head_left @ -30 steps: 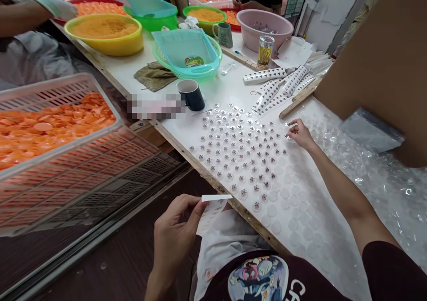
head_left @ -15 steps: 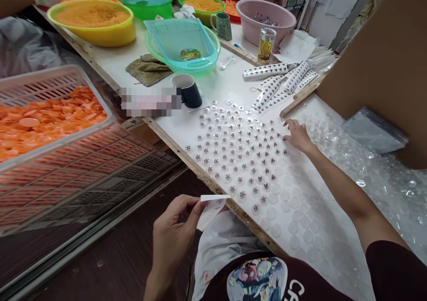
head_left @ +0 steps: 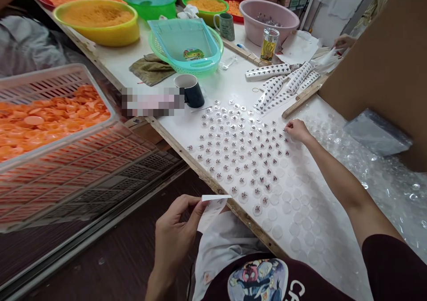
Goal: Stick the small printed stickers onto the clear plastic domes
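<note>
My left hand (head_left: pixel 180 223) pinches a folded white sticker sheet (head_left: pixel 213 205) in front of the table edge; small dark prints show faintly on it. Over on the table, my right hand (head_left: pixel 298 130) has its fingertips pressed together at the right border of the printed discs, and a tiny dark spot shows at the tips. What they hold is too small to make out. Many clear round discs with small dark character stickers (head_left: pixel 237 170) lie spread across the white tabletop. Plain clear discs (head_left: pixel 296 204) lie closer to me, below my right forearm.
Printed sticker sheets (head_left: pixel 271 90) curl behind the discs, near a wooden strip (head_left: pixel 300 101). Clear discs heap (head_left: pixel 376 194) on the right by a cardboard panel (head_left: pixel 376 61). A dark mug (head_left: pixel 195 95), turquoise scoop (head_left: pixel 200 38) and yellow basin (head_left: pixel 100 32) stand farther back. Other people work nearby.
My right hand's fingers have drawn together from a looser spread, at about the same spot. My left hand keeps the sheet. At the back right, another person's hand with clear plastic has appeared.
</note>
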`<state>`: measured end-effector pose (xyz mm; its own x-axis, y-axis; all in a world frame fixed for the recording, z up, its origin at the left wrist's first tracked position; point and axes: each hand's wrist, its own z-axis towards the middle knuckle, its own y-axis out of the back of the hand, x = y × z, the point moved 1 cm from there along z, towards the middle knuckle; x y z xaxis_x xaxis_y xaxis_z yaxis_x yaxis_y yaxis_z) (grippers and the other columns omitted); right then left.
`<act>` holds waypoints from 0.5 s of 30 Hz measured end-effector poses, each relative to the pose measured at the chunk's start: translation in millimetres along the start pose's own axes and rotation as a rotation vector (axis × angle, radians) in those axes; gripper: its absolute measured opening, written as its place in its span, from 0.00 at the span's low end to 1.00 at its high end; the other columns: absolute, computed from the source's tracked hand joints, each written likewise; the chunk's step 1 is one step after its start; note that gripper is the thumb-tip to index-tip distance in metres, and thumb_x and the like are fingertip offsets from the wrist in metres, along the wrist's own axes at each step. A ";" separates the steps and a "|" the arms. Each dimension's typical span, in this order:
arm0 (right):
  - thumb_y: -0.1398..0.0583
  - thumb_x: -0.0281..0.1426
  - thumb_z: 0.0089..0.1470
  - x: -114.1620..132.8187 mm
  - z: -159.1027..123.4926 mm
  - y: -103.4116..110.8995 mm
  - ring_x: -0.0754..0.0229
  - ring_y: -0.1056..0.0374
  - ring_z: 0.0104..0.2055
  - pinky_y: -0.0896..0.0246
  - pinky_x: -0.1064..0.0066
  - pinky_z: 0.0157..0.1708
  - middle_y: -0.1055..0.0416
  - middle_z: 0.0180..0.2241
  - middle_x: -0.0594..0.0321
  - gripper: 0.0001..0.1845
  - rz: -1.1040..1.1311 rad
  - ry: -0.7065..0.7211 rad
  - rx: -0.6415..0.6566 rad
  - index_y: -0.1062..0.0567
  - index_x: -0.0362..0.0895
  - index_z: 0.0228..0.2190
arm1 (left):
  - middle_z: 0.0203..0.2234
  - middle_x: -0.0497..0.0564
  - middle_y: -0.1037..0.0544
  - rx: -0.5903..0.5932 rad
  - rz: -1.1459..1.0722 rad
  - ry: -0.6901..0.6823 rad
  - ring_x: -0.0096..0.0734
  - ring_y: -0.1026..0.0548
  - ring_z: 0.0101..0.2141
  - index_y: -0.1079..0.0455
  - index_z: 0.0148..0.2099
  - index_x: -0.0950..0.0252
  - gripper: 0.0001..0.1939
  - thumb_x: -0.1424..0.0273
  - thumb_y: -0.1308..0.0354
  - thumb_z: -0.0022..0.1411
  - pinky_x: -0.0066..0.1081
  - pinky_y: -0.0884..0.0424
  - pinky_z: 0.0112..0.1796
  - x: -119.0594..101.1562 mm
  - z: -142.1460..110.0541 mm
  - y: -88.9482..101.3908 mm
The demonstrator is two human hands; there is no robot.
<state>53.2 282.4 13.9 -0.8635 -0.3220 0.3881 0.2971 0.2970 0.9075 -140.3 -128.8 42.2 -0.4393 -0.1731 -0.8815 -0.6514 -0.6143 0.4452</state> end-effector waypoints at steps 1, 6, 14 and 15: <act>0.40 0.26 0.54 1.6 1.2 -1.9 0.57 0.28 0.39 0.38 0.69 0.41 0.21 0.34 0.58 0.05 -0.029 0.000 -0.002 0.23 0.42 0.28 | 0.25 0.45 0.26 0.000 0.001 0.002 0.28 0.31 0.26 0.26 0.31 0.62 0.09 0.66 0.39 0.64 0.26 0.34 0.30 0.2 0.2 0.4; 0.40 0.24 0.55 10.0 2.0 -6.9 0.51 0.29 0.45 0.44 0.59 0.53 0.21 0.37 0.54 0.04 -0.153 0.000 -0.009 0.25 0.43 0.31 | 0.24 0.46 0.26 -0.008 -0.002 0.019 0.28 0.31 0.26 0.26 0.31 0.63 0.09 0.65 0.39 0.63 0.26 0.34 0.30 -1.2 2.1 0.6; 0.41 0.26 0.59 21.2 -16.3 11.1 0.49 0.29 0.44 0.47 0.55 0.54 0.23 0.37 0.53 0.02 -0.218 0.047 -0.106 0.27 0.43 0.36 | 0.23 0.47 0.26 0.001 -0.032 0.042 0.29 0.31 0.26 0.25 0.30 0.63 0.11 0.63 0.40 0.63 0.27 0.35 0.28 -11.4 0.8 2.2; 0.43 0.27 0.61 25.8 -27.4 11.6 0.50 0.29 0.43 0.45 0.55 0.53 0.23 0.38 0.53 0.04 -0.160 0.068 -0.142 0.27 0.44 0.35 | 0.23 0.46 0.27 0.000 -0.040 0.044 0.29 0.32 0.25 0.25 0.30 0.63 0.11 0.64 0.40 0.63 0.26 0.35 0.28 -11.6 0.7 2.9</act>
<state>45.6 253.0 38.8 -0.8763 -0.4161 0.2428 0.2169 0.1092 0.9701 -137.6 -128.0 53.8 -0.3852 -0.1823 -0.9046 -0.6679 -0.6214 0.4096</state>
